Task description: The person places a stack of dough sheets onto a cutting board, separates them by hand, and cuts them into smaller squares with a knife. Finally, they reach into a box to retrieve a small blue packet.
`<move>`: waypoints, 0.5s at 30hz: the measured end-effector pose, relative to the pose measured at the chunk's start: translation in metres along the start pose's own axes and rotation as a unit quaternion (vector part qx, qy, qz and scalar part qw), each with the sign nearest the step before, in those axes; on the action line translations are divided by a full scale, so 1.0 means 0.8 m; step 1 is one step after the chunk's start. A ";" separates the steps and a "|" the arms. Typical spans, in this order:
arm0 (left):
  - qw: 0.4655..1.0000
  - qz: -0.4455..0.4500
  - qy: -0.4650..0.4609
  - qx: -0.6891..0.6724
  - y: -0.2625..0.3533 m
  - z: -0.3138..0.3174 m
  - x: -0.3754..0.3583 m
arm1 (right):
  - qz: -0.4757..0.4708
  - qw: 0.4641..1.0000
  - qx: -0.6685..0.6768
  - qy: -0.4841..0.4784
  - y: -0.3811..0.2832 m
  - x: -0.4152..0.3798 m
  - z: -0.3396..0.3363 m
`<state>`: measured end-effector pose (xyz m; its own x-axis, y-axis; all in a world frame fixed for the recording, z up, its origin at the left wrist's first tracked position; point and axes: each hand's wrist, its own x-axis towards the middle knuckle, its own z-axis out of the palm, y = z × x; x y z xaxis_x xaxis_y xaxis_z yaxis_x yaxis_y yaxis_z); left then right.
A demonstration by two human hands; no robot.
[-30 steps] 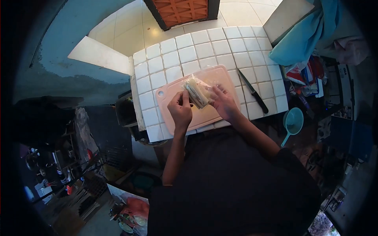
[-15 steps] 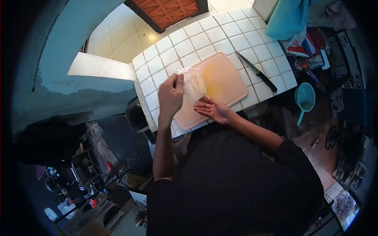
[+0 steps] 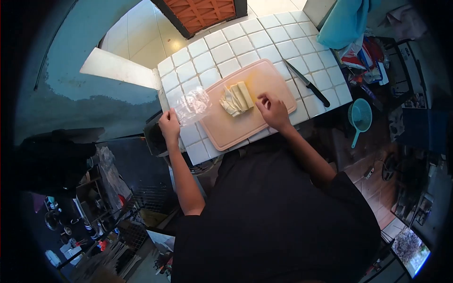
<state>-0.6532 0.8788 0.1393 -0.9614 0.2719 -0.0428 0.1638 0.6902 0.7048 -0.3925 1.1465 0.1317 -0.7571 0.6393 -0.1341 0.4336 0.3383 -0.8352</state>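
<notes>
A pale, folded or layered food piece [image 3: 237, 99] lies on the pink cutting board [image 3: 219, 134], near its middle. My left hand [image 3: 170, 124] pinches a clear plastic bag [image 3: 192, 104] at the left of the board, over the white tiles. Just right of the food, my right hand [image 3: 273, 111] hovers over the board with its fingers curled together; whether anything small is between them is hidden. A knife [image 3: 307, 83] with a black handle rests on the tiles to the right of the board.
The white tiled counter [image 3: 226, 35] runs under the board. A green strainer [image 3: 360, 116] is beyond its right edge. A blue cloth [image 3: 342, 23] hangs at the upper right, above bags and packets. An orange lattice panel [image 3: 200, 14] stands behind the counter.
The food has left the plastic bag and now lies on the board. My left hand has moved left and down with the bag; my right hand has moved up and right, its fingers now curled.
</notes>
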 end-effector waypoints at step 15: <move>0.996 -0.047 0.069 0.028 -0.059 0.023 -0.020 | -0.137 0.964 -0.196 -0.118 -0.019 0.121 0.019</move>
<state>-0.6416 0.8540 0.0936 -0.9938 0.1111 -0.0061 0.0794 0.7460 0.6612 -0.4797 1.1933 0.1232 -0.9394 0.3297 -0.0940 0.3181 0.7359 -0.5978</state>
